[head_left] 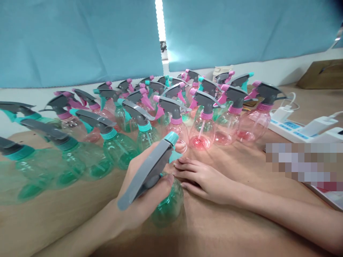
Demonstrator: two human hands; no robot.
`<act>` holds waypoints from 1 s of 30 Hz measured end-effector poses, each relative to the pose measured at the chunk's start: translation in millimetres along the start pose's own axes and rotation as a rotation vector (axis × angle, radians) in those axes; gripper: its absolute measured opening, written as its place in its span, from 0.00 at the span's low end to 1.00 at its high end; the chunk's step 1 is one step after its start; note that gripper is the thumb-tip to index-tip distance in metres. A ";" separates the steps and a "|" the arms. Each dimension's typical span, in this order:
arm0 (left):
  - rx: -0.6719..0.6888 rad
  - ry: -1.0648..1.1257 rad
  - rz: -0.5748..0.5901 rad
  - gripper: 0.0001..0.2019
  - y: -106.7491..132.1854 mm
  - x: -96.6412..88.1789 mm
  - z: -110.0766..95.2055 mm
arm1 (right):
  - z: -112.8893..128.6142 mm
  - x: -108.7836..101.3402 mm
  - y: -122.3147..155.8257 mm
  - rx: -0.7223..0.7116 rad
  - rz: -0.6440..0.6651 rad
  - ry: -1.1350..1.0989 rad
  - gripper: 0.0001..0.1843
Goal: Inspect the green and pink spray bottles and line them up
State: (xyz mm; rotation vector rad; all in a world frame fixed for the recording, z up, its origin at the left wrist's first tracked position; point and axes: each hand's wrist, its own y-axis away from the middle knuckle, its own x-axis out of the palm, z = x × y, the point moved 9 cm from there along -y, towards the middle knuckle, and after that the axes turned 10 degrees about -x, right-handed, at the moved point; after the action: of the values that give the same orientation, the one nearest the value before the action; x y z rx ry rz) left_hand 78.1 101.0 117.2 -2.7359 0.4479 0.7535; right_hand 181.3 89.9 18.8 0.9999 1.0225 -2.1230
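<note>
My left hand (144, 200) is wrapped round the neck of a green spray bottle (168, 208), just under its grey and teal trigger head. The bottle is close to me over the brown table (222, 235); whether its base touches the wood I cannot tell. To its right, my right hand (202, 176) lies low with fingers stretched toward the bottle and nothing visible in them. Its fingertips come near the bottle, partly behind it. Ahead stand several more spray bottles: a green one (120, 148) at the left and a pink one (202, 134) beyond my right hand.
Rows of green and pink spray bottles fill the table's back and left side. A white power strip (289, 128) with plugged-in chargers lies at the right, near a blurred-out patch (302, 164). Blue blinds (80, 39) hang behind, and a brown bag-like item (321, 74) sits far right.
</note>
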 end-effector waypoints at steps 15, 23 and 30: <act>-0.070 0.176 0.097 0.22 0.1 6.1 2.2 | 0.7 0.0 0.4 -0.009 -0.004 -0.002 0.19; -0.104 0.176 0.103 0.24 -0.6 8.8 0.2 | 0.6 0.3 -0.2 -0.002 0.010 -0.005 0.19; -0.097 0.161 0.115 0.20 1.5 9.5 3.2 | 1.9 -0.6 -0.6 -0.016 0.003 0.002 0.18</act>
State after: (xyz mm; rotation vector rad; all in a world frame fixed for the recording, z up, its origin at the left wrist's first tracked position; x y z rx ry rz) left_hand 83.9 98.5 109.2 -2.8949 0.6230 0.5986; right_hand 180.4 88.7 20.3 0.9956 1.0376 -2.1084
